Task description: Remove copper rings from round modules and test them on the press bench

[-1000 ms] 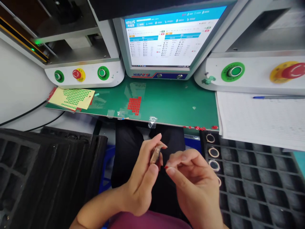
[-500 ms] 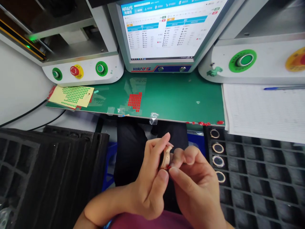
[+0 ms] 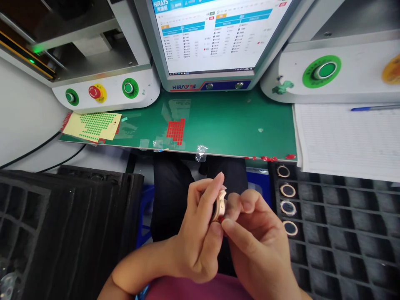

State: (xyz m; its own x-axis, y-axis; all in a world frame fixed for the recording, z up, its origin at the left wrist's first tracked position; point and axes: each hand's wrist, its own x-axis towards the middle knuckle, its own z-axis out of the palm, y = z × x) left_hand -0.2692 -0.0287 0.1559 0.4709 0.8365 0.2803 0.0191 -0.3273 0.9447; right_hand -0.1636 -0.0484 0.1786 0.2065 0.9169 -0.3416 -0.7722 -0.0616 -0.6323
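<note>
Head view: left hand (image 3: pixel 195 237) pinched a small rose-gold ring part (image 3: pixel 220 207) edge-on between thumb and forefinger, above the lap, near the green mat (image 3: pixel 225 125). Right hand (image 3: pixel 259 246) lay immediately right, thumb and fingertips closed against the part's right face. Part appeared thin, curved, metallic. Similar rings (image 3: pixel 288 190) sat in the black tray (image 3: pixel 340 233) farther right.

Most of the gold ring part (image 3: pixel 220 207) is covered by the left hand (image 3: pixel 200 233) and the right hand (image 3: pixel 256 241), whose wrist the bottom edge cuts off. Screen text on the monitor (image 3: pixel 215 37) is too small to read. The yellow button (image 3: pixel 392 68) is cropped at the right edge.
</note>
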